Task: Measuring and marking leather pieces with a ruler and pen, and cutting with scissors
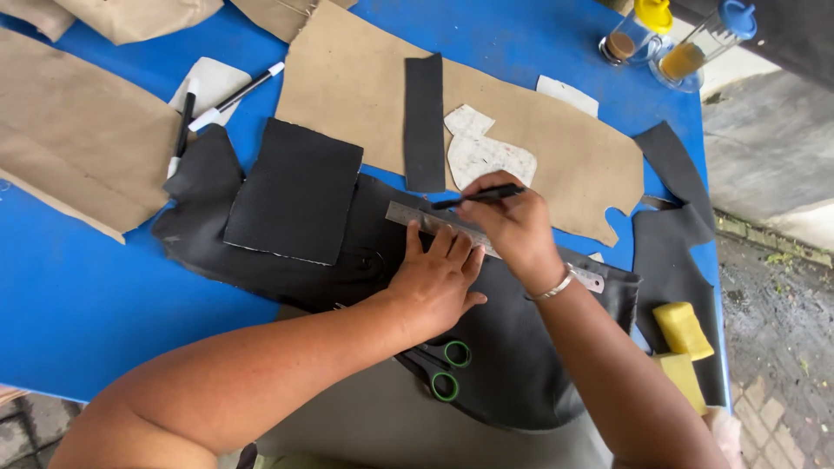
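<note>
The fingers (441, 246) of the left hand (439, 282) are spread flat and pressed on a long grey metal ruler (423, 221), which lies slanted on a large sheet of black leather (521, 347) on the blue desk (78, 295). A slim black pen (479, 197) is pinched in the right hand (512, 227), its tip at the ruler's far edge. Green-handled scissors (445, 369) lie near the left wrist, two yellow sponges (684, 343) to the right, brown paper patterns (365, 87) beyond.
</note>
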